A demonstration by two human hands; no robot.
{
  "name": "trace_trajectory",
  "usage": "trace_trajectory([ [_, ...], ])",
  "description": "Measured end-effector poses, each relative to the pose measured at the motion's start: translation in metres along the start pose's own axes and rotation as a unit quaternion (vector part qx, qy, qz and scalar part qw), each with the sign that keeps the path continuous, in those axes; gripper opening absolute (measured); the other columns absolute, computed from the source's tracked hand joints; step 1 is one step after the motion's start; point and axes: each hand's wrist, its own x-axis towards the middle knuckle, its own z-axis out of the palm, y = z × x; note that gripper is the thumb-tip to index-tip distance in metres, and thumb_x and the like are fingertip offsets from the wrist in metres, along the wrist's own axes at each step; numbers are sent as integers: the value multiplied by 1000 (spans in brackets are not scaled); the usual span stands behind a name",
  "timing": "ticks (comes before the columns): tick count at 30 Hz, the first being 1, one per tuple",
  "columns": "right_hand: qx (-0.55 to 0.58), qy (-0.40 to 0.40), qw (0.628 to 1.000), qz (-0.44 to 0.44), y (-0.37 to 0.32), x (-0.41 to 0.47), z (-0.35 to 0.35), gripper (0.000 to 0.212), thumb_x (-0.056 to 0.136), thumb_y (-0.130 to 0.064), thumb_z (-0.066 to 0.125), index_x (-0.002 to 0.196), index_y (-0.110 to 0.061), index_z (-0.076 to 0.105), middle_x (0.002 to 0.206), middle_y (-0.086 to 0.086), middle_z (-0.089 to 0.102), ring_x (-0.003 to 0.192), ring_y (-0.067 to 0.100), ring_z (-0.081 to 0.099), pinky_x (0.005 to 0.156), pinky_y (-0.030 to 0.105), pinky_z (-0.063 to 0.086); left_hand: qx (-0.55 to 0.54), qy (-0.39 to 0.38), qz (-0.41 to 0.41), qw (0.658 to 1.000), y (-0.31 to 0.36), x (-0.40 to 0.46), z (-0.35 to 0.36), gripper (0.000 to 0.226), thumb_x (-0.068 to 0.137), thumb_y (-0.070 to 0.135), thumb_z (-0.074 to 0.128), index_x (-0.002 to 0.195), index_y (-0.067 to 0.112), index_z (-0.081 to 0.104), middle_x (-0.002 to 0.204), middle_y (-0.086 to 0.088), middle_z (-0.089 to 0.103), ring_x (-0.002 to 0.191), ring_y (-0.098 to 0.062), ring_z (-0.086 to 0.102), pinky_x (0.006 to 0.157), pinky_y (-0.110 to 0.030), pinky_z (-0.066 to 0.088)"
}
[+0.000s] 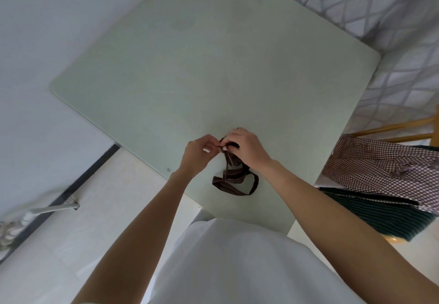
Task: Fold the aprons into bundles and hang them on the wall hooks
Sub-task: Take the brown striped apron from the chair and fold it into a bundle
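A brown striped apron bundle [230, 158] is held just above the pale green table [190, 66], near its front corner. My right hand [244, 149] grips the rolled bundle from above and covers most of it. My left hand [200, 151] pinches a bit of the fabric or strap at the bundle's left side. The apron's brown straps [234, 182] hang down in loops and lie on the table below my hands. No wall hooks are in view.
A checked brown-and-white apron [384, 168] and a dark green striped apron [380, 213] lie on a wooden chair [392, 128] at the right. A white wall runs along the left. A patterned curtain [380, 6] hangs behind the table.
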Motion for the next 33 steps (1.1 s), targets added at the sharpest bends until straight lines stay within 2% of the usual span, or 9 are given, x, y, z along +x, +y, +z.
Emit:
trace_trajectory([
  [4,36,5,999,26,2,-3,-4,16,79,-13,73,94,-11,75,89,3,74,80,11,64,76,13,43,115,6,16,993,-6,-7,2,9,87,21,64,93,18,71,86,2,69,71,-9,63,70,-20,49],
  [7,39,19,998,36,2,-8,-2,14,81,-13,72,94,-9,75,87,5,73,78,13,65,75,24,50,177,12,19,984,-11,-11,3,12,90,21,60,94,16,70,88,-2,68,75,-15,64,73,-30,51],
  [11,34,79,994,66,5,-18,6,12,79,-7,72,90,-8,76,91,7,72,89,21,66,82,31,51,119,17,-73,990,-14,-10,5,11,87,21,64,92,16,72,89,-1,72,81,-13,67,75,-22,48],
  [15,31,144,980,131,10,-23,7,7,79,-13,73,86,-14,76,82,1,70,88,17,56,76,21,39,98,29,-110,989,-16,-10,2,10,84,22,67,91,18,73,89,3,73,76,-3,61,66,-11,38],
  [19,45,148,970,185,12,-28,7,6,80,-16,72,85,-15,76,80,-1,70,82,13,55,74,22,40,113,32,-123,985,-23,-8,-4,7,83,25,68,88,24,73,87,7,73,82,-7,66,71,-18,46],
  [23,154,158,943,250,13,-29,5,6,81,-13,73,86,-14,75,82,-4,70,80,9,64,77,17,48,123,30,-108,986,-25,-8,-6,9,85,26,67,91,23,73,90,6,73,85,-9,67,71,-18,44],
  [27,212,125,929,276,22,-44,-15,22,87,-13,65,108,-20,63,100,-2,63,94,8,57,86,21,45,119,73,12,990,-18,-21,-4,23,89,28,63,111,22,64,109,0,62,94,-12,60,77,-24,47],
  [29,158,139,943,257,22,-67,-19,32,88,-13,63,117,-23,53,109,-2,55,103,9,51,89,19,41,106,70,111,986,-11,-38,4,24,88,26,63,110,17,60,106,-1,57,93,-13,56,78,-25,48],
  [33,-2,49,990,130,11,-117,1,21,84,-3,60,103,-11,60,102,3,58,99,19,50,84,29,43,176,-81,221,956,-2,-72,26,22,86,23,66,106,14,63,105,-2,61,95,-18,55,79,-33,50],
])
